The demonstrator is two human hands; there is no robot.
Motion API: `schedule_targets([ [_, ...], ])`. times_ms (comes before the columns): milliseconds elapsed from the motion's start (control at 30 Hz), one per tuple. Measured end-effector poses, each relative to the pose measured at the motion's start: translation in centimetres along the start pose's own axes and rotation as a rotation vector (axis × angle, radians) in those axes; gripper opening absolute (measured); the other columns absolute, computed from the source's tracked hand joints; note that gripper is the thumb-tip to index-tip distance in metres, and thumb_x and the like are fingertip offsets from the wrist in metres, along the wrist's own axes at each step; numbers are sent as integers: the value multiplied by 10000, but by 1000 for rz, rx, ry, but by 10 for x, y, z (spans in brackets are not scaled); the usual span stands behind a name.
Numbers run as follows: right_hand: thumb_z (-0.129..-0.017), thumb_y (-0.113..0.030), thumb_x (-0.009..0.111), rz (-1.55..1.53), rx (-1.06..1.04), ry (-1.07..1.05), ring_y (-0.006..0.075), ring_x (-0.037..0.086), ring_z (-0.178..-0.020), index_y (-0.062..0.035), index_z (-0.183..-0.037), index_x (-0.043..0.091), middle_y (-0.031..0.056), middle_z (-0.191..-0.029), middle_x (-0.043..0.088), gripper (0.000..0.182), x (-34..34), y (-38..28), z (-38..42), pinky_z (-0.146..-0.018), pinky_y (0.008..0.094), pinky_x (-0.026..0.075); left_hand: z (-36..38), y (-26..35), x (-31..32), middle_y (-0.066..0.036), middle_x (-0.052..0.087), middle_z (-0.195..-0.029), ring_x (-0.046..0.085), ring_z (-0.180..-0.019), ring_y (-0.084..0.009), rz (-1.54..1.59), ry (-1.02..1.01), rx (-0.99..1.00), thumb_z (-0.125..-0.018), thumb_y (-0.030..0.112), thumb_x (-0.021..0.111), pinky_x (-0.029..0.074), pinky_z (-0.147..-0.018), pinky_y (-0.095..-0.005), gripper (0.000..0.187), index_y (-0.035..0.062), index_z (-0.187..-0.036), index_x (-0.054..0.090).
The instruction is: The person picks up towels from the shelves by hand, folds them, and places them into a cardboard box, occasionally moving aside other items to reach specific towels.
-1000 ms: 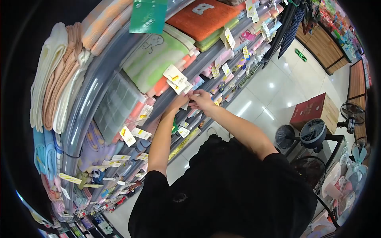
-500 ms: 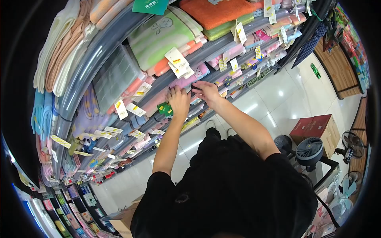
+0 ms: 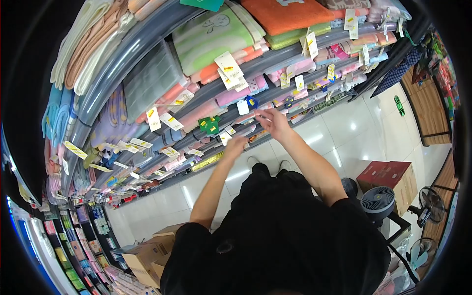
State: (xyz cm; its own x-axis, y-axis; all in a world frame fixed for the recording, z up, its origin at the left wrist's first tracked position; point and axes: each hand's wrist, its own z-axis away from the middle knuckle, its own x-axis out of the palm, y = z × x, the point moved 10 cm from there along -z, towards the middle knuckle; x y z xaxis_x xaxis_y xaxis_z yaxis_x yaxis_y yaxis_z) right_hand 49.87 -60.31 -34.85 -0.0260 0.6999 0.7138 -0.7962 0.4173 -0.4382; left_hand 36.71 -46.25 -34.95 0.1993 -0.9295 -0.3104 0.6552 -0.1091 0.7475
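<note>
My left hand (image 3: 237,147) is in front of a lower shelf, just below small white price tags (image 3: 227,135). Its fingers are curled together, and I cannot make out anything inside them. Higher and to the right, my right hand (image 3: 274,123) has its fingers apart near a row of folded pink towels. Close to the hands, a green card (image 3: 209,125) and a blue tag (image 3: 251,102) with a white tag (image 3: 243,107) hang on the shelf front. Folded pink towels (image 3: 200,116) lie behind them.
Upper shelves hold a green towel (image 3: 211,37), an orange towel (image 3: 282,14) and a clear-wrapped grey stack (image 3: 152,81). Cardboard boxes (image 3: 145,258) stand at lower left. A red box (image 3: 386,174) and a fan (image 3: 378,200) are on the right.
My left hand has come down and right, off the pink towels. My right hand has moved down and right, away from a dark item at its fingertips. The blue tag is now uncovered.
</note>
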Motion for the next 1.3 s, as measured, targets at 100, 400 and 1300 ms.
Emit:
schedule_targets([
  [100,-925,-279,517,386,35,11,193,649,-893,-26,-1090,553,96,-1090,669,304,-19,24,19,-672,268,510,37,-73,31,-18,607,-694,552,-616,-106,-26,-96,100,-882,258,609,437,-539,-263,231,37,-868,674],
  [400,-874,-85,568,1038,320,-103,229,660,-679,-20,-1003,551,96,-791,596,145,-172,187,22,-523,348,525,152,-214,-29,-231,614,-713,609,-692,-403,-181,222,113,-933,357,505,473,-655,-451,428,-15,-760,625],
  [1300,-890,-195,583,1599,-169,-1537,294,567,-1115,-32,-1253,498,169,-1284,535,407,363,655,239,-914,390,473,373,-445,-340,-114,608,-1135,610,-985,-208,1367,886,135,-984,338,418,502,-804,-339,364,69,-1210,515],
])
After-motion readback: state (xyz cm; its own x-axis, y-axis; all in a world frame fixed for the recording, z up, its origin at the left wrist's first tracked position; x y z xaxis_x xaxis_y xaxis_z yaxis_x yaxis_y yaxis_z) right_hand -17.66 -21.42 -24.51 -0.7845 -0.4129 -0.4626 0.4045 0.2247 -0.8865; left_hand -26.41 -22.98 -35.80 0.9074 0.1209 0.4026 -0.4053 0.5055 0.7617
